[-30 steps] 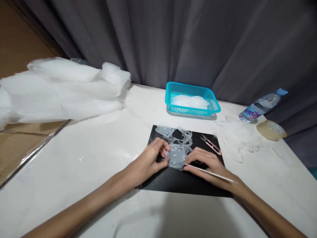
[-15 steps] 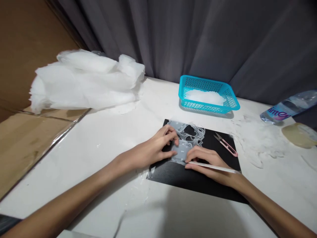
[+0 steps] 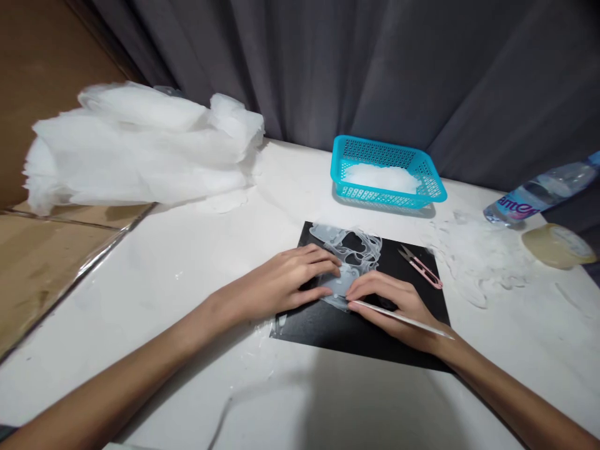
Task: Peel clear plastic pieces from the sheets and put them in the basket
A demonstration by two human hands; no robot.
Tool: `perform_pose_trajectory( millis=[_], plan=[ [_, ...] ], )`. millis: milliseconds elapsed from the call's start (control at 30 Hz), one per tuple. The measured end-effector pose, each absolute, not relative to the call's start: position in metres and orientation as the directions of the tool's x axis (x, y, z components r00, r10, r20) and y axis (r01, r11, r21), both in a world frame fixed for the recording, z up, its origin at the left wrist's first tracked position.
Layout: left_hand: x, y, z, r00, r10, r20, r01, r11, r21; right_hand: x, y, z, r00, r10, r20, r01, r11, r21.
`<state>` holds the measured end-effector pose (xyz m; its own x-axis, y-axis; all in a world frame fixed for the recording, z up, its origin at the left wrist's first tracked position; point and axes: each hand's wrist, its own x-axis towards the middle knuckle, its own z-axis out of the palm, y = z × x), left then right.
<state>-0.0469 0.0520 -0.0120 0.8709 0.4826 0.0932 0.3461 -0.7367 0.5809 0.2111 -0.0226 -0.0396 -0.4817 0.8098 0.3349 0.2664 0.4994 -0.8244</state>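
Note:
A translucent plastic sheet (image 3: 345, 282) with small pale shapes on it lies on a black mat (image 3: 319, 328). My left hand (image 3: 297, 280) rests at its left side, fingers and thumb apart, fingertips touching it. My right hand (image 3: 394, 301) grips a thin white stick (image 3: 412, 322) like a pen. The stick's tip, partly hidden by the fingers, is at the sheet's lower right edge. Just beyond lie another translucent piece (image 3: 327, 233) and a tangle of cut-away plastic strips (image 3: 374, 250). Thread snips (image 3: 424, 270) with pink handles lie on the mat's right side.
A blue basket (image 3: 389, 199) holding white material stands behind the mat. White fluffy sheets (image 3: 140, 153) are piled at the back left beside cardboard (image 3: 56, 262). To the right are clear scraps (image 3: 492, 256), a water bottle (image 3: 525, 200) and a tape roll (image 3: 553, 247).
The view has shifted slightly, moving everything a little left and up. My left fingers have flattened and stretched further over the sheet. My right hand still holds the stick at its edge.

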Motion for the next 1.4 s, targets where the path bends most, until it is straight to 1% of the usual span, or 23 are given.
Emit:
perform_pose_trajectory(
  millis=[133,200,333,467,600,733,833,900,1033,1100,1267,1400],
  plan=[
    [-0.050,0.055,-0.013,0.887,0.450,0.100,0.285,-0.706,0.648,0.210,-0.025,-0.039,-0.549,0.790,0.275,0.290,0.488,-0.823],
    [-0.050,0.056,-0.014,0.891,0.443,0.095,0.276,-0.696,0.662,0.210,-0.026,-0.039,-0.554,0.791,0.259,0.306,0.483,-0.821],
    [-0.050,0.057,-0.016,0.890,0.445,0.100,0.269,-0.688,0.674,0.210,-0.026,-0.039,-0.535,0.801,0.267,0.328,0.488,-0.809],
    [-0.049,0.057,-0.018,0.885,0.452,0.113,0.259,-0.679,0.687,0.208,-0.026,-0.038,-0.549,0.782,0.294,0.335,0.528,-0.780],
    [-0.048,0.059,-0.022,0.885,0.450,0.121,0.255,-0.684,0.683,0.205,-0.028,-0.039,-0.582,0.734,0.351,0.360,0.619,-0.698],
    [-0.047,0.059,-0.024,0.884,0.449,0.130,0.252,-0.692,0.677,0.204,-0.033,-0.046,-0.612,0.687,0.393,0.435,0.707,-0.558],
    [-0.047,0.059,-0.022,0.892,0.438,0.113,0.262,-0.704,0.660,0.203,-0.035,-0.050,-0.614,0.676,0.407,0.490,0.731,-0.475],
    [-0.047,0.059,-0.020,0.899,0.426,0.100,0.263,-0.710,0.653,0.203,-0.035,-0.050,-0.615,0.679,0.402,0.493,0.728,-0.476],
    [-0.048,0.059,-0.018,0.906,0.417,0.079,0.265,-0.702,0.661,0.204,-0.033,-0.044,-0.601,0.699,0.388,0.447,0.696,-0.563],
    [-0.048,0.060,-0.018,0.904,0.423,0.071,0.270,-0.690,0.672,0.205,-0.032,-0.041,-0.597,0.707,0.380,0.442,0.685,-0.579],
    [-0.047,0.060,-0.018,0.904,0.421,0.072,0.262,-0.680,0.685,0.205,-0.032,-0.042,-0.611,0.703,0.364,0.466,0.691,-0.552],
    [-0.048,0.060,-0.019,0.899,0.431,0.079,0.259,-0.667,0.698,0.204,-0.033,-0.045,-0.621,0.686,0.379,0.481,0.715,-0.507]
  ],
)
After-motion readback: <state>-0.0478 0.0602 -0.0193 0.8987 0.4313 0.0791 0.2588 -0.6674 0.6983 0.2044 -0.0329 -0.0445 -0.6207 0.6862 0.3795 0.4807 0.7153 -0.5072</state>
